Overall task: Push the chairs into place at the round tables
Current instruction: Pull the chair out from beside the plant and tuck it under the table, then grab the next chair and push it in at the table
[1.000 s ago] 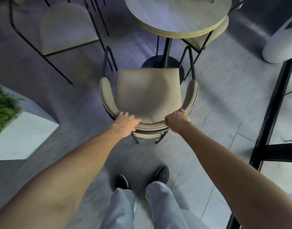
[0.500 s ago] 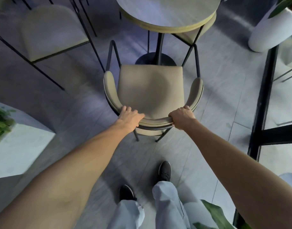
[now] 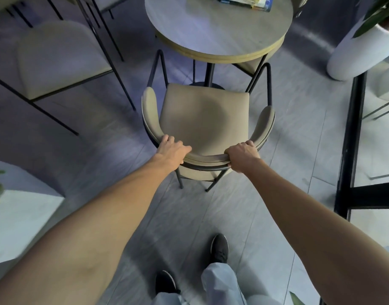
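At the bottom of the frame, two black shoes stand on the grey tiled floor. Above them, at centre, the left hand lies over the curved backrest of the beige padded chair with a black metal frame. Its fingers seem hooked over the rim, though their tips are hidden. The right hand grips the same backrest, fingers curled tight round it. The chair's seat sits just below the near rim of the round wooden tabletop at upper centre. A colourful booklet lies at the tabletop's far edge.
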Tool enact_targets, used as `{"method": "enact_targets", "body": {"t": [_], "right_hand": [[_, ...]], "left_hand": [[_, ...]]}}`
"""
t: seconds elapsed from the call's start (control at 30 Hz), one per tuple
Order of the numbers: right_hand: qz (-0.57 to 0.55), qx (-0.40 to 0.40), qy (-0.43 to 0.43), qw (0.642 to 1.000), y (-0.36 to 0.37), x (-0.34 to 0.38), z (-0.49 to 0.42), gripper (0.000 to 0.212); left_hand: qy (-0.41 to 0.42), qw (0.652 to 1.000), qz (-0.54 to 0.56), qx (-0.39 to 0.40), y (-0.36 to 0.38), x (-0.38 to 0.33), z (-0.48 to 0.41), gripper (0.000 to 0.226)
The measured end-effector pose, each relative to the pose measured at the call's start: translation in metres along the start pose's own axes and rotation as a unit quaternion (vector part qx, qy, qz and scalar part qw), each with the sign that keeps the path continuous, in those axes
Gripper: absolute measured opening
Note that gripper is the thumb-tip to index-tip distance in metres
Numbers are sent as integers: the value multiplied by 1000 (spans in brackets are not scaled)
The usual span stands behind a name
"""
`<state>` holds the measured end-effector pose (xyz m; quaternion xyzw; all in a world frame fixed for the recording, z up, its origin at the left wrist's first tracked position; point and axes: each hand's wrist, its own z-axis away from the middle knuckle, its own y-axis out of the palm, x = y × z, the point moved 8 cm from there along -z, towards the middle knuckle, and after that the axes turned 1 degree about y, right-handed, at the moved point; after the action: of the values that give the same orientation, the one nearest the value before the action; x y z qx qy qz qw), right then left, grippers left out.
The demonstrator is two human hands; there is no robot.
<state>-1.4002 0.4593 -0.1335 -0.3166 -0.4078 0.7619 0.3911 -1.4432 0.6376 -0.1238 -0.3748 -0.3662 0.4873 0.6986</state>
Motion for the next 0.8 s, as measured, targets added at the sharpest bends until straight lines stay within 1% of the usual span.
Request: {"method": "enact_targets", "body": {"t": [0.17, 0.3, 0.47, 0.63, 0.67, 0.8], "right_hand": [[-8, -8, 2, 1000, -9, -20, -27, 26], [-7, 1, 1, 1000, -12, -31, -44, 25], [-3, 21, -1, 1000, -13, -31, -47, 28], [0, 24, -7, 1000, -18, -25, -40, 27], [-9, 21, -11, 1000, -22, -21, -36, 30], [-67, 10, -27, 997, -54, 0, -14, 55]], "left_hand": [[-3, 1000, 6, -2, -14, 6, -30, 31], [-14, 1000, 11, 3, -21, 6, -46, 29], [-26, 999, 5, 22, -20, 5, -51, 32], [-24, 1000, -11, 7, -24, 4, -46, 34], [-20, 1000, -13, 4, -26, 4, -43, 35], [-5, 999, 9, -30, -42, 7, -18, 37]]}}
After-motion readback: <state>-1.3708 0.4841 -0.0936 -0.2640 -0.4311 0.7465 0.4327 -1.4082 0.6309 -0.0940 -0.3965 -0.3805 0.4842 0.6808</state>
